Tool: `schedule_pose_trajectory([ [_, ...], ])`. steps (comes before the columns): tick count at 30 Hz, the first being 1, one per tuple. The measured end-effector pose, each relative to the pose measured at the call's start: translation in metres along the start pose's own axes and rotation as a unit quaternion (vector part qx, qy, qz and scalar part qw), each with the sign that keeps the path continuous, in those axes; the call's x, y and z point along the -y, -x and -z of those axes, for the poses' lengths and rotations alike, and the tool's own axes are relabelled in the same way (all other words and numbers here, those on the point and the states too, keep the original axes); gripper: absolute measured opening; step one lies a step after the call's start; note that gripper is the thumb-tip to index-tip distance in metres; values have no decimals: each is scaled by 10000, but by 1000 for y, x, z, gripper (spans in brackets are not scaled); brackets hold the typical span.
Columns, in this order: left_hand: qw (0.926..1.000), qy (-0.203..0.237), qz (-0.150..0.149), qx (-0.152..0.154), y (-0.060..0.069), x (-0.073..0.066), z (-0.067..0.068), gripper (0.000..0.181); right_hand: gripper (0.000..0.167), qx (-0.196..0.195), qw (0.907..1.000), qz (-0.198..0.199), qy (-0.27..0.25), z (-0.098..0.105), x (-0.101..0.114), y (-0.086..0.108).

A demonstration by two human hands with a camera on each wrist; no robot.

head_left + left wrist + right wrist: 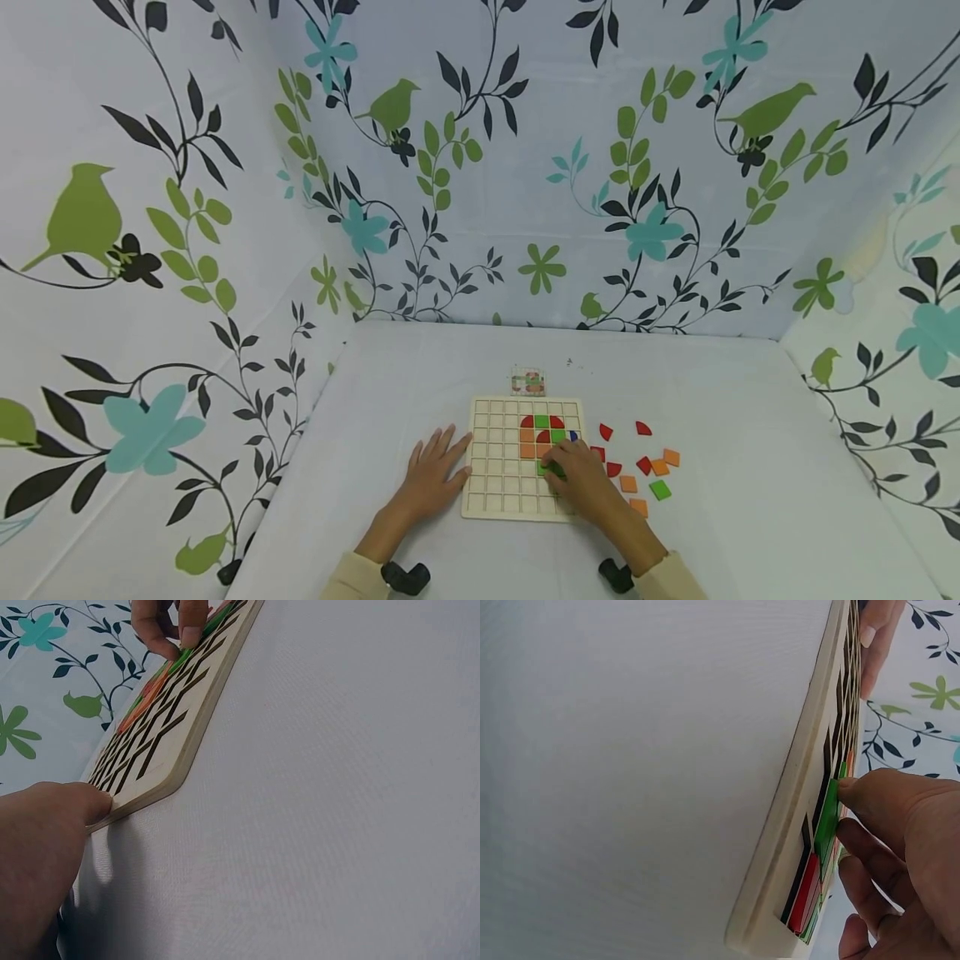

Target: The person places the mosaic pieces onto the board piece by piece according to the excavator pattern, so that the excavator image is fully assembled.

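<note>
Fingers [444,443] of the left hand [429,483] are spread out in the head view, and they touch the left edge of a wooden board [504,487]. The board lies flat on the white surface [735,517] and has lots of little squares. The right hand [585,482] is over the board's right side with its fingers bent, and it hides some squares. Red, green and orange pieces [527,450] sit in the board there, and a bit of a blue piece [573,436] peeks out by the hand. More loose pieces [660,490] lie to the right of the board. A small picture card [528,382] lies just past its far edge.

In the left wrist view, the left thumb [91,801] touches the board's edge. The right hand's fingers show at the top, down by the pieces.

In the right wrist view, the right thumb [874,795] and a finger pinch a green piece [826,817] at the board. A red piece [805,892] is next to it.
</note>
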State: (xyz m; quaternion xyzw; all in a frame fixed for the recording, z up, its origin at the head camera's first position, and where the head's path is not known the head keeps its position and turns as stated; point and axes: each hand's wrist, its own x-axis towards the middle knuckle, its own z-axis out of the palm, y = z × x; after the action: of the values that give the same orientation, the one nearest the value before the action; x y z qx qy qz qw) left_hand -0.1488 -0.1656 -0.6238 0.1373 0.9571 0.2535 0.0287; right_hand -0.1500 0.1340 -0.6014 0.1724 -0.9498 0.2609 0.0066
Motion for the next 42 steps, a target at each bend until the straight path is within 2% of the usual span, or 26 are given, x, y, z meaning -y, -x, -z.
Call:
schedule_pose_trajectory([
  [7, 10000, -6, -10, 35, 1, -1, 2, 58, 14, -103, 9999, -22, -44, 2, -4, 1],
  [11, 10000, -19, 28, 52, 1, -1, 1, 57, 15, -212, 9994, -191, -205, 8, -12, 4],
  [17, 10000, 26, 42, 51, 0, 0, 0, 57, 16, -358, 9949, -918, -227, 21, -38, 8],
  [23, 10000, -28, 62, 62, 0, 0, -1, 57, 40, -466, 9830, -1763, -218, 44, -73, 14],
  [27, 10000, -12, 55, 25, 1, -1, 0, 57, 50, -559, 9771, -2054, 10, 52, -95, 18],
  [33, 10000, -13, 66, 28, 2, -1, 0, 57, 46, -625, 9779, -1977, 262, 60, -108, 18],
  [37, 10000, -33, 46, 46, 2, -1, -1, 57, 48, -487, 9798, -1941, -71, 60, -103, 9],
  [42, 10000, 10, 36, 3, 1, 0, -2, 57, 46, -24, 9867, -1529, -551, 51, -93, -8],
])
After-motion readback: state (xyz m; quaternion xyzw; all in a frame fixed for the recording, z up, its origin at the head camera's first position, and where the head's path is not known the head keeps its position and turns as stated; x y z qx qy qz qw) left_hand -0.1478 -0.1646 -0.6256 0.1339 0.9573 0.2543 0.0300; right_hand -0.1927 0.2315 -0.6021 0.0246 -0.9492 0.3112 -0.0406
